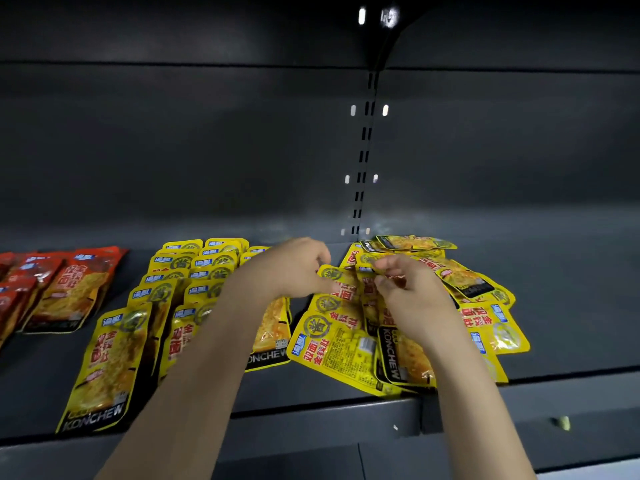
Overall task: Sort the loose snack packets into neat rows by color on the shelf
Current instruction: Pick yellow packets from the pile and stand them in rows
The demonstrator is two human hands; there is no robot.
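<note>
Yellow packets (337,344) heaped loose right of the yellow rows (180,289), partly hidden under left hand (298,268) and right hand (412,296), both pinching blurred top packets.

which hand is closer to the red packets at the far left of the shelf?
Left. The left hand is at the middle of the shelf, right of the red packets beyond the yellow rows; the right hand is farther right, over the loose yellow pile.

Back panel (173,150): dark grey metal. Slotted upright (364,157), vert., w/ small bright holes either side. Bracket (389,36) curves up at top.
</note>
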